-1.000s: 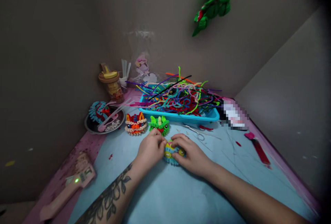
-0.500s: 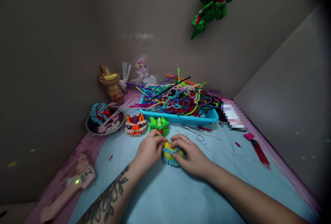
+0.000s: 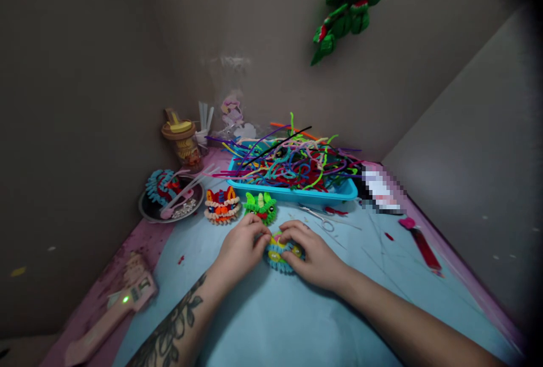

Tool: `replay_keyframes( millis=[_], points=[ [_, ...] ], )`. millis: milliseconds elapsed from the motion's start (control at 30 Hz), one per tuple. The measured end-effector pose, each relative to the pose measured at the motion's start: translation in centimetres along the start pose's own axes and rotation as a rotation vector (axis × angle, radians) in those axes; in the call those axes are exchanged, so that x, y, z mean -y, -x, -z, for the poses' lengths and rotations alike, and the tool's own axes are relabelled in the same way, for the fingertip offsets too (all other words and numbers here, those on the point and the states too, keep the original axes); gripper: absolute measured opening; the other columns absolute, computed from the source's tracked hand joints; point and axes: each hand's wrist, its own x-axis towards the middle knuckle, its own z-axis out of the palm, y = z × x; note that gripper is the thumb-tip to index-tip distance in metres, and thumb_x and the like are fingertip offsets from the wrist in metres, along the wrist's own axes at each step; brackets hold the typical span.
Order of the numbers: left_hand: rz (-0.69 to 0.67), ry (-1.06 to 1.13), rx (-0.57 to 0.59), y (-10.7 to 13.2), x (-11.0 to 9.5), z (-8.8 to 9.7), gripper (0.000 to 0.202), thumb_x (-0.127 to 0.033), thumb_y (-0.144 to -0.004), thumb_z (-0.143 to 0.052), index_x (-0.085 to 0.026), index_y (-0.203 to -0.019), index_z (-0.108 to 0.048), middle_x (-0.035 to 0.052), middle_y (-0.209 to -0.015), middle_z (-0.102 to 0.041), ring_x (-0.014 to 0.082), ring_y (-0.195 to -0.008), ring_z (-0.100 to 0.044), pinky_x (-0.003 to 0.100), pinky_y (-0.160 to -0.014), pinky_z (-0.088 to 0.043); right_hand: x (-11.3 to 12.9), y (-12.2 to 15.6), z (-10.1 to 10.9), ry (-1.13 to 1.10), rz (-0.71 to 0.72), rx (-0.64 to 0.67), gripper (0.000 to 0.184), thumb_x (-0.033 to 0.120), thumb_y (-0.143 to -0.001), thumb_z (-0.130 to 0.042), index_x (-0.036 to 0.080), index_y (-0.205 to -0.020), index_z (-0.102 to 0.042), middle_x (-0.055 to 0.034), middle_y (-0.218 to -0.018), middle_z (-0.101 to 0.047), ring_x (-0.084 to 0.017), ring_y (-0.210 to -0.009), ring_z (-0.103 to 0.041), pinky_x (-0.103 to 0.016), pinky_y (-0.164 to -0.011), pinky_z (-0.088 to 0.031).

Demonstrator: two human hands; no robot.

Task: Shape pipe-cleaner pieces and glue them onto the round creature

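Note:
Both my hands are closed around a small blue and yellow pipe-cleaner figure [image 3: 280,256] lying on the light blue table cover [image 3: 297,322]. My left hand [image 3: 241,248] pinches its left side, my right hand [image 3: 311,254] curls over its right side and top. Just behind my fingers sits a green pipe-cleaner figure [image 3: 261,207], with an orange and red one [image 3: 221,204] to its left. Small scissors [image 3: 319,217] lie right of the green figure.
A blue tray [image 3: 297,189] heaped with coloured pipe cleaners stands behind. A dark dish [image 3: 169,203] with a spoon and a blue figure is at the left, a lidded cup [image 3: 182,141] behind it. A pink glue gun [image 3: 112,310] lies near left. A red tool [image 3: 424,245] lies at right.
My hands stay on the blue and yellow figure with only slight finger shifts. The view has drifted a little.

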Motion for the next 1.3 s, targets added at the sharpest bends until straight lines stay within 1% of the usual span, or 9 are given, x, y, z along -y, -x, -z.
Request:
replay_keyframes(
  millis=[200, 333, 500, 667, 800, 1000, 1133, 1300],
  points=[
    [-0.02, 0.082, 0.017, 0.0, 0.1, -0.1, 0.016, -0.016, -0.082, -0.049, -0.017, -0.072, -0.061, 0.0036, -0.084, -0.055, 0.0154, -0.079, -0.054, 0.026, -0.071, -0.043, -0.1, 0.0, -0.1, 0.005, -0.007, 0.002, 0.023, 0.008, -0.073, -0.056, 0.018, -0.093, -0.058, -0.0097, -0.109, -0.053, -0.021, -0.108, -0.05, -0.038, -0.094, -0.04],
    [-0.032, 0.14, -0.037, -0.1, 0.5, -0.6, 0.015, -0.014, -0.08, -0.05, -0.017, -0.071, -0.061, 0.0034, -0.084, -0.055, 0.0152, -0.08, -0.054, 0.026, -0.073, -0.043, -0.2, 0.0, -0.1, 0.002, -0.006, -0.001, 0.023, 0.008, -0.074, -0.056, 0.019, -0.094, -0.057, -0.0093, -0.109, -0.053, -0.021, -0.108, -0.051, -0.038, -0.093, -0.04],
    [0.031, 0.148, -0.127, 0.0, 0.5, -1.5, 0.015, -0.013, -0.079, -0.051, -0.016, -0.069, -0.062, 0.0032, -0.083, -0.054, 0.0153, -0.08, -0.055, 0.027, -0.073, -0.043, -0.2, 0.0, -0.1, 0.002, -0.005, -0.006, 0.022, 0.009, -0.073, -0.056, 0.019, -0.093, -0.057, -0.0095, -0.109, -0.053, -0.022, -0.108, -0.051, -0.039, -0.093, -0.041],
    [0.11, 0.134, -0.17, 0.0, 0.2, -2.1, 0.016, -0.014, -0.079, -0.05, -0.017, -0.071, -0.064, 0.0023, -0.081, -0.054, 0.0143, -0.076, -0.054, 0.026, -0.07, -0.043, -0.1, 0.0, -0.1, 0.0, -0.004, -0.006, 0.023, 0.009, -0.073, -0.056, 0.019, -0.094, -0.057, -0.0097, -0.109, -0.054, -0.022, -0.107, -0.051, -0.04, -0.093, -0.041],
    [0.126, 0.042, -0.156, 0.1, -0.4, -2.1, 0.015, -0.015, -0.079, -0.05, -0.017, -0.071, -0.063, 0.0024, -0.081, -0.055, 0.0146, -0.075, -0.055, 0.026, -0.068, -0.043, -0.2, 0.0, -0.2, -0.005, 0.007, -0.018, 0.024, 0.008, -0.073, -0.056, 0.02, -0.094, -0.057, -0.0091, -0.109, -0.054, -0.022, -0.107, -0.051, -0.04, -0.092, -0.041],
    [0.121, -0.085, -0.114, 0.3, -1.2, -1.7, 0.015, -0.016, -0.081, -0.049, -0.017, -0.074, -0.062, 0.0036, -0.086, -0.057, 0.0157, -0.078, -0.057, 0.027, -0.071, -0.043, -0.1, 0.0, -0.1, -0.006, -0.01, -0.011, 0.024, 0.007, -0.072, -0.055, 0.019, -0.092, -0.058, -0.0095, -0.109, -0.054, -0.022, -0.107, -0.052, -0.039, -0.092, -0.041],
    [0.097, -0.14, -0.093, 0.2, -1.4, -1.7, 0.016, -0.016, -0.082, -0.048, -0.017, -0.075, -0.062, 0.004, -0.088, -0.058, 0.0162, -0.079, -0.057, 0.027, -0.07, -0.043, 0.0, 0.0, -0.1, -0.011, -0.006, -0.016, 0.024, 0.006, -0.071, -0.055, 0.019, -0.091, -0.058, -0.0091, -0.109, -0.054, -0.022, -0.108, -0.051, -0.039, -0.093, -0.041],
    [0.107, -0.152, -0.09, 0.3, -1.6, -1.4, 0.017, -0.017, -0.082, -0.048, -0.018, -0.076, -0.064, 0.0042, -0.087, -0.058, 0.0163, -0.077, -0.057, 0.027, -0.069, -0.043, 0.0, 0.0, -0.2, -0.004, -0.001, -0.016, 0.024, 0.007, -0.072, -0.055, 0.02, -0.092, -0.058, -0.009, -0.109, -0.054, -0.021, -0.107, -0.052, -0.039, -0.092, -0.041]
  ],
)
